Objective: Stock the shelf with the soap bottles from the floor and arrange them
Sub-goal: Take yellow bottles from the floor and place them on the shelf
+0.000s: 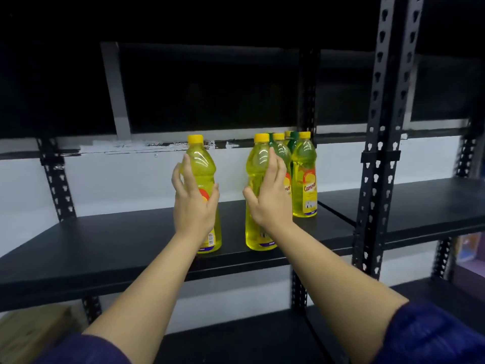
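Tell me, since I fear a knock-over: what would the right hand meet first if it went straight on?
Probably the front yellow bottle: the right hand is already at it, fingers toward its shoulder; contact is unclear.

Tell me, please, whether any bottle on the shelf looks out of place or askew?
One does: the bottle at the left hand, a yellow bottle, stands apart from the cluster at the right, with a gap of bare shelf between. All stand upright; nothing looks spilled or damaged.

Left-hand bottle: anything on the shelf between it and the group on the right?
Nothing visible. The left hand is on a lone bottle; only bare shelf separates it from the front bottle under the right hand. More bottles stand behind that one.
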Available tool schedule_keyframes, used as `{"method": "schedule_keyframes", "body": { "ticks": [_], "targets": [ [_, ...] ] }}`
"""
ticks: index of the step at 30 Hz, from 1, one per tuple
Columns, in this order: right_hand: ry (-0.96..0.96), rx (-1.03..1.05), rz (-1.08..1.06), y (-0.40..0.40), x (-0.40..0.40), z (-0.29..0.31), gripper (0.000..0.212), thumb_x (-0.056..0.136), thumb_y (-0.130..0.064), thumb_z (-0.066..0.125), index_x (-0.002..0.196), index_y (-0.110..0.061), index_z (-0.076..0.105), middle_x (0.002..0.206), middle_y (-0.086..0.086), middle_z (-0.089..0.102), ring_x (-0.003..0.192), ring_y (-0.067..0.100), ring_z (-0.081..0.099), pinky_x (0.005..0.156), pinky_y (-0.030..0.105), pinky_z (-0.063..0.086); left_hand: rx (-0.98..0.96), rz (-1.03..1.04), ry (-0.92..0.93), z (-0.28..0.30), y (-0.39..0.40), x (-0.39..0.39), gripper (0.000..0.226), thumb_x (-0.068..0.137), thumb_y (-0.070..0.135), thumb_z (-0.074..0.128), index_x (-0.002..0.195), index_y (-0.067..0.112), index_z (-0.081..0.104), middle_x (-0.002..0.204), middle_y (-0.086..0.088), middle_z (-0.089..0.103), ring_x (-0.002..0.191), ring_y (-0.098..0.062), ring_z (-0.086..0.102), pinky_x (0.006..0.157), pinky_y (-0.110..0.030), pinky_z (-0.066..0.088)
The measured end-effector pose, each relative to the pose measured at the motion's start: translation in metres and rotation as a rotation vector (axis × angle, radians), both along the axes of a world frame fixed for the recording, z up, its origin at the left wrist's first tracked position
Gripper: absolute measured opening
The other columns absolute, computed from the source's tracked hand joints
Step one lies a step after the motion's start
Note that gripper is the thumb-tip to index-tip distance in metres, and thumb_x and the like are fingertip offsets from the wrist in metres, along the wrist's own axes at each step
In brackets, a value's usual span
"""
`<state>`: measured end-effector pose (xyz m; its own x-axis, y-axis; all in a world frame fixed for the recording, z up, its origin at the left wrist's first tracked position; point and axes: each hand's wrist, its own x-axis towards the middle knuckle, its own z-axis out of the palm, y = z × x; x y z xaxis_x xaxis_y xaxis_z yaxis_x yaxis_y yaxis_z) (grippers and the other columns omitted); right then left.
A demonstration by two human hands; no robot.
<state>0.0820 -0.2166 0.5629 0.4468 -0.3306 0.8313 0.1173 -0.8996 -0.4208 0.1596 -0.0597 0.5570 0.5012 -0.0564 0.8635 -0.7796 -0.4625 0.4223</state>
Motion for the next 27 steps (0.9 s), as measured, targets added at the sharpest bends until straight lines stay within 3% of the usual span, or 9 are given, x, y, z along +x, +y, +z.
{"method": "schedule_keyframes", "body": {
  "ticks": [7, 15, 21, 24, 27],
  "targets": [
    [-0.03, -0.053, -0.038, -0.012, 0.048, -0.013, 0.1, 0.096, -0.037, 0.063, 0.167, -0.022, -0.004, 0.172, 0.008, 0.006, 0.131, 0.039, 0.055, 0.072, 0.041, 0.057, 0.0, 0.021, -0.045, -0.016, -0.014, 0.039, 0.088, 0.1, 0.043, 0.058, 0.164, 0.027, 0.0, 0.162, -0.009, 0.019, 0.116, -0.035, 0.06, 0.074, -0.045, 0.06],
    [-0.015, -0.076, -0.105, -0.021, 0.105, -0.017, 0.098, 0.096, -0.039, 0.06, 0.167, -0.017, -0.003, 0.171, 0.011, 0.008, 0.13, 0.042, 0.055, 0.067, 0.047, 0.061, 0.029, 0.071, -0.047, -0.017, -0.038, 0.091, 0.089, 0.1, 0.046, 0.057, 0.164, 0.027, -0.002, 0.163, -0.01, 0.018, 0.118, -0.038, 0.061, 0.074, -0.049, 0.061],
    [-0.038, -0.112, -0.141, -0.033, 0.148, -0.02, 0.098, 0.095, -0.042, 0.061, 0.168, -0.015, 0.0, 0.171, 0.013, 0.01, 0.123, 0.038, 0.058, 0.064, 0.042, 0.059, 0.021, 0.106, -0.062, -0.019, -0.062, 0.133, 0.09, 0.099, 0.047, 0.057, 0.164, 0.025, -0.001, 0.162, -0.012, 0.019, 0.119, -0.04, 0.06, 0.076, -0.048, 0.061],
    [-0.033, -0.105, -0.149, -0.042, 0.172, -0.022, 0.1, 0.096, -0.042, 0.062, 0.167, -0.016, -0.003, 0.172, 0.013, 0.006, 0.133, 0.038, 0.053, 0.069, 0.043, 0.061, 0.012, 0.106, -0.057, -0.02, -0.076, 0.154, 0.09, 0.099, 0.049, 0.056, 0.164, 0.025, -0.001, 0.163, -0.012, 0.018, 0.119, -0.04, 0.06, 0.078, -0.048, 0.06],
    [-0.031, -0.107, -0.134, -0.054, 0.198, -0.024, 0.099, 0.099, -0.043, 0.06, 0.167, -0.016, -0.006, 0.172, 0.014, 0.002, 0.15, 0.038, 0.037, 0.082, 0.048, 0.063, 0.013, 0.067, -0.075, -0.02, -0.09, 0.175, 0.089, 0.1, 0.051, 0.054, 0.164, 0.025, -0.003, 0.164, -0.013, 0.016, 0.124, -0.041, 0.057, 0.084, -0.049, 0.06]
  ]
}}
